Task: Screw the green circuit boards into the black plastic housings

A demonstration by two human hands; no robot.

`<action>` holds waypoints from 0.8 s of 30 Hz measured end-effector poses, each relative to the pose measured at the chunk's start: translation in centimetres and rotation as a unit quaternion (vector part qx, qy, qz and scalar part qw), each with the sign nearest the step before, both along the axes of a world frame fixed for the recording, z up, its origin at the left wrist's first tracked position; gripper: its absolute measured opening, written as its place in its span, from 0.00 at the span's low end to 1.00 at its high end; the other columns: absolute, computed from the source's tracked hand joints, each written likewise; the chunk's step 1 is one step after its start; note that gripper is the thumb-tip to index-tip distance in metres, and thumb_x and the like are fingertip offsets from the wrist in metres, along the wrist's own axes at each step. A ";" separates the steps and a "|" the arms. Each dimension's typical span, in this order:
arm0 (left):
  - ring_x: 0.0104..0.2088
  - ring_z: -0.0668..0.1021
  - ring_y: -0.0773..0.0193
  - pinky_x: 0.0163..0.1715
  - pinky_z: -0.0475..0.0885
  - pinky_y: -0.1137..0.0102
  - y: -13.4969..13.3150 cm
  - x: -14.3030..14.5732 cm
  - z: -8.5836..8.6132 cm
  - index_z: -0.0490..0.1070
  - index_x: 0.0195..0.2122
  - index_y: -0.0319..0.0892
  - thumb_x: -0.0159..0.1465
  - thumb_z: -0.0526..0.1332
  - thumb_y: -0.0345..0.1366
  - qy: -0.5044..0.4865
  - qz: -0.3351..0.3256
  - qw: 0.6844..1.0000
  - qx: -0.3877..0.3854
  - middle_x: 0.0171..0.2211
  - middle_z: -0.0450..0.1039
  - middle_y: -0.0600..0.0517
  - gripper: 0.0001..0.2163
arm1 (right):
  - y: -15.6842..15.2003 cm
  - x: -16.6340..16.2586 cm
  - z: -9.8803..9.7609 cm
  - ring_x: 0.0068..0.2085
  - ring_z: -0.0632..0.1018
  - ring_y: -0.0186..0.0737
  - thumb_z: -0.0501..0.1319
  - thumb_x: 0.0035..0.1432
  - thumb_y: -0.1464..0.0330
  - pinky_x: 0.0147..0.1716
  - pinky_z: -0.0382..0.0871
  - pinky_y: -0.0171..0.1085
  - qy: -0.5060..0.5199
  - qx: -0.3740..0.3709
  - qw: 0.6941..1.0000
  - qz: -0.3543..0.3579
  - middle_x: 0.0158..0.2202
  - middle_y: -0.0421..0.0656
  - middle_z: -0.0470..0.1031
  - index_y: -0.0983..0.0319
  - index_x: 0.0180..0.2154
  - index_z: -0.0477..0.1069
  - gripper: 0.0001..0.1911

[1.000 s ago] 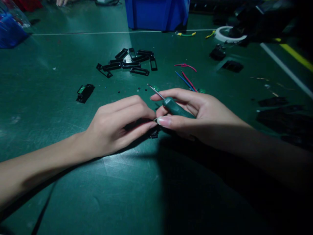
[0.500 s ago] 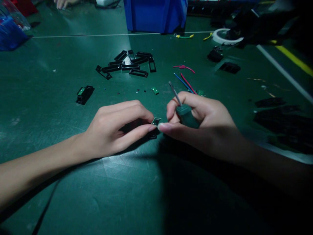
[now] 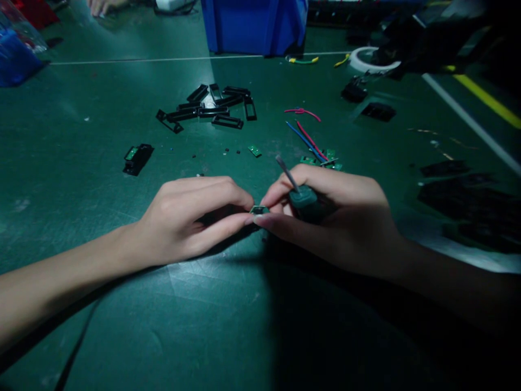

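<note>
1. Green table (image 3: 163, 326), dim, w/ deep shadow at lower R.
2. Blue bin (image 3: 252, 27) at far side, approx. ctr.
3. L hand (image 3: 199, 214): thumb & index pinching L end of small green board (image 3: 259, 209).
4. R hand (image 3: 337, 217): fingers curled round screwdriver (image 3: 304, 200), thumb tip at board's near edge.
5. Black frames (image 3: 214, 112), loosely piled btwn hands & bin.
6. Screwdriver: green-handled, tip up & L.
7. Red wire (image 3: 311, 140) & blue wire (image 3: 301, 133), beyond R hand.
8. Small green board: mid-view, btwn both hands' fingertips; detail too small to tell.

Circuit board (image 3: 259, 209) between left fingers (image 3: 234, 191) and right fingers (image 3: 285, 223)
Behind, on the surface (image 3: 171, 326), frames (image 3: 214, 113) lie before a bin (image 3: 252, 27), wires (image 3: 311, 142) rightward, a housing (image 3: 140, 159) nearer left.
</note>
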State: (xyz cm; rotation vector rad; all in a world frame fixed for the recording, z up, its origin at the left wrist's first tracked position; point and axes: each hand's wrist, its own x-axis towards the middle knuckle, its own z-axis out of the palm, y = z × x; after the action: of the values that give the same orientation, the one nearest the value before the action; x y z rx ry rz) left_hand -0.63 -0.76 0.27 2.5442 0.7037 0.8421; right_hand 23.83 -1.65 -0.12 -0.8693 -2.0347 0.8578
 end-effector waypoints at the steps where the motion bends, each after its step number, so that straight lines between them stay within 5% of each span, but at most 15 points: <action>1: 0.36 0.82 0.70 0.39 0.74 0.76 0.0 0.0 0.0 0.76 0.44 0.38 0.70 0.67 0.32 0.003 0.002 1.000 0.004 0.37 0.81 0.50 0.04 | 0.0 0.0 0.0 0.27 0.74 0.28 0.75 0.58 0.68 0.25 0.65 0.32 0.003 0.014 1.000 0.002 0.29 0.34 0.77 0.60 0.39 0.76 0.10; 16: 0.39 0.83 0.68 0.40 0.77 0.75 0.0 -0.1 0.4 0.76 0.45 0.40 0.72 0.64 0.30 0.010 -0.036 0.999 0.017 0.39 0.83 0.49 0.03 | -0.5 -0.1 0.0 0.30 0.78 0.32 0.69 0.64 0.68 0.36 0.76 0.34 -0.008 0.066 0.997 0.025 0.36 0.39 0.82 0.59 0.40 0.77 0.04; 24: 0.38 0.82 0.67 0.40 0.77 0.74 0.1 -0.2 0.3 0.75 0.45 0.41 0.71 0.64 0.29 0.012 -0.050 0.998 0.018 0.38 0.81 0.49 0.03 | -0.5 -0.1 -0.3 0.34 0.80 0.27 0.70 0.63 0.72 0.35 0.73 0.28 0.012 0.097 0.994 0.041 0.36 0.37 0.82 0.62 0.42 0.77 0.06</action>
State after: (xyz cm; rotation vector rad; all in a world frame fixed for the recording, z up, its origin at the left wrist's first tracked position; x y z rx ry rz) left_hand -0.78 -0.68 0.59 2.6016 0.5675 0.7975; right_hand 23.69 -2.18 -0.41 -0.6697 -2.1032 0.6969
